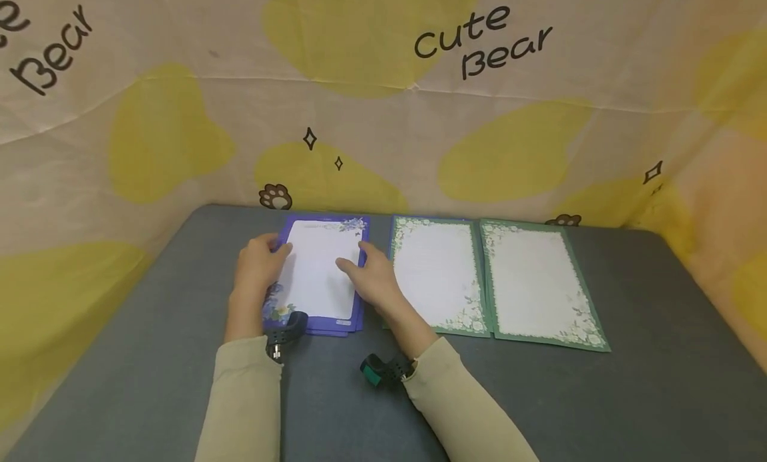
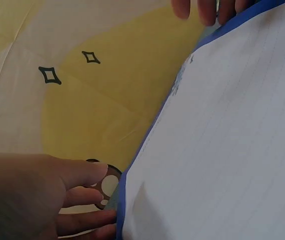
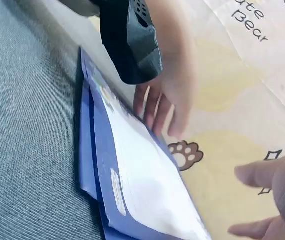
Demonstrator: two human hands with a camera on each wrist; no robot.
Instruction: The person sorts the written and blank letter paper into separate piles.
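Observation:
A stack of blue-bordered paper sheets (image 1: pixel 320 269) with floral corners lies on the grey table, its lower edges slightly out of line. At its left edge is my left hand (image 1: pixel 256 265), fingers extended along the side and thumb apart above the paper. My right hand (image 1: pixel 376 275) is at the right edge, its thumb reaching over the top sheet. In the left wrist view, the left fingers (image 2: pixel 90 220) meet the blue border. From the right wrist view, the right hand (image 3: pixel 277 190) has thumb and fingers spread, with nothing gripped between them.
Right of the stack lie a green-bordered floral sheet (image 1: pixel 440 275), with a blue edge showing behind its top, and another green-bordered sheet (image 1: pixel 539 282). A patterned cloth (image 1: pixel 371 129) hangs behind the table (image 1: pixel 647 355). Both wrists wear black camera mounts (image 1: pixel 287 332).

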